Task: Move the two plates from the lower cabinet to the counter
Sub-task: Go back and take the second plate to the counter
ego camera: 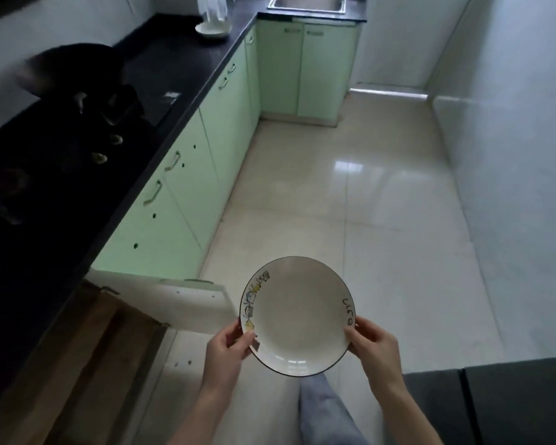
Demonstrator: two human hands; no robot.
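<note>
A white plate (297, 316) with a dark rim, small drawings on its left edge and the word "Life" on its right edge is held level over the floor. My left hand (228, 346) grips its left rim and my right hand (373, 345) grips its right rim. The lower cabinet (87, 342) at the bottom left stands open, its door (180, 303) swung out toward the plate; its wooden inside is dim. The black counter (187, 72) runs along the left. Far back on the counter rests another white dish (213, 29).
A dark wok (77, 65) sits on a stove at the left of the counter. Green cabinet doors (187, 175) line the counter's front. A steel sink (307, 3) lies at the far end. The tiled floor (366, 203) stretches ahead. A dark seat (495, 403) fills the bottom right.
</note>
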